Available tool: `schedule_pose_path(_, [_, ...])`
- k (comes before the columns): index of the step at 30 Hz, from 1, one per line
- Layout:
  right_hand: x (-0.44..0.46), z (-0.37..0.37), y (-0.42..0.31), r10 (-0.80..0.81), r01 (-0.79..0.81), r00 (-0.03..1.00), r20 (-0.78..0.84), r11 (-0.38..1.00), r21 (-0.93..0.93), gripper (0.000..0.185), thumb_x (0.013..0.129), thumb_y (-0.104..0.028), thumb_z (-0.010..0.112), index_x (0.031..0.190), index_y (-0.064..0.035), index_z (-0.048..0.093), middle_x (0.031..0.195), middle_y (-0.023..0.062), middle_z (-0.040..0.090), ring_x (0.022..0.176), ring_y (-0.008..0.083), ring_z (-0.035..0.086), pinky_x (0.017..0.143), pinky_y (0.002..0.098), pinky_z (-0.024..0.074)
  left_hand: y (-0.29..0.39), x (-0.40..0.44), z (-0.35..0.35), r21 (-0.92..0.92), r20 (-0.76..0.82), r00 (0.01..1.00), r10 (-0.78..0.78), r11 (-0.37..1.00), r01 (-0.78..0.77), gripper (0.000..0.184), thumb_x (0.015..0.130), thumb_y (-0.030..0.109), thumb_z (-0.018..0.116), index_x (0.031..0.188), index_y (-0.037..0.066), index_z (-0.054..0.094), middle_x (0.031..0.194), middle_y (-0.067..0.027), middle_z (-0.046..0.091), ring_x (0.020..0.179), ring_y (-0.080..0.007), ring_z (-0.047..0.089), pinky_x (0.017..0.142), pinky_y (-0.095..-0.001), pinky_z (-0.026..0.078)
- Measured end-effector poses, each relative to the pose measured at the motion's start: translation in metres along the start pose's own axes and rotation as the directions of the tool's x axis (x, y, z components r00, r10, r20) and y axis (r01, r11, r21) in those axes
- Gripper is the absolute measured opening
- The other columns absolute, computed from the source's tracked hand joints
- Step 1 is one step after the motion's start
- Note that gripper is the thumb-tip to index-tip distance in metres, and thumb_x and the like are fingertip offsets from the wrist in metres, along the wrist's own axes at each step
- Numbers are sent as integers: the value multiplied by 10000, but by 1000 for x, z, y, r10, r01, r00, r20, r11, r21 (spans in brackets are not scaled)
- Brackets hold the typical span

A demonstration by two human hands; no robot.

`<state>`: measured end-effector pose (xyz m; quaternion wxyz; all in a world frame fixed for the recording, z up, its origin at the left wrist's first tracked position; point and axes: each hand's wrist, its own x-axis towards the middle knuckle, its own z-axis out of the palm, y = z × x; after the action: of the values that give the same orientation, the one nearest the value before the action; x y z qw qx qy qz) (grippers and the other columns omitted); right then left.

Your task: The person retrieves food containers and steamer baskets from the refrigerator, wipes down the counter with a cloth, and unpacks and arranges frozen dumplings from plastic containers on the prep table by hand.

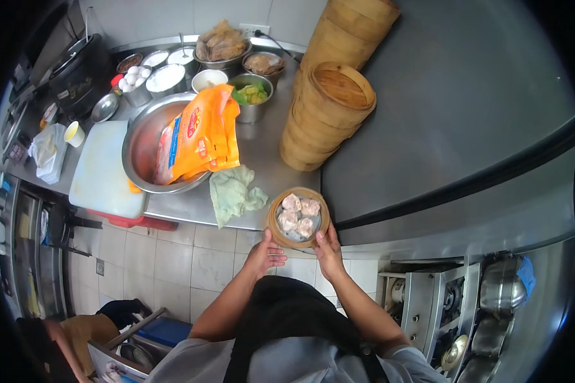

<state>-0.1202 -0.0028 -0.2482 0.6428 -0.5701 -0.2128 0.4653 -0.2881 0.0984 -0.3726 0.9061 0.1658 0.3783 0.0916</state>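
bamboo steamer (273, 216), holding four pale dumplings (310, 207), sat just in front of the steamer stack (310, 137); the right hand (329, 250) curled around its side while the left hand (264, 255), loosely open, touched the other, apparently to steady it. left of the stack, a metal bowl (134, 150) held an orange bag (204, 131).

There are four dumplings (305, 227), one filled steamer (273, 221), two hands (328, 249).

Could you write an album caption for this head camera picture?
Left hand and right hand steady a small bamboo steamer of four dumplings by the steel counter.
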Motion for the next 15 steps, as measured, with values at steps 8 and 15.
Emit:
schedule_pose_path(8, [-41, -69, 11, -16, 194, 971, 240, 644, -740, 567, 868, -286, 710, 1339, -49, 502, 1472, 184, 419, 1344, 311, 431, 1043, 389, 415, 13, -14, 101, -132, -276, 844, 460, 852, -507, 316, 894, 171, 636, 1127, 115, 430, 1094, -86, 566, 1056, -245, 577, 856, -420, 495])
schedule_pose_path(15, [-106, -288, 44, 190, -278, 959, -209, 508, -815, 629, 776, -382, 796, 1275, -73, 569, 1263, 140, 583, 1115, 251, 593, 926, 368, 488, 7, 14, 129, -75, -266, 769, 581, 783, -618, 293, 907, 197, 608, 1159, 105, 490, 1055, -61, 597, 1000, -204, 596, 850, -390, 499])
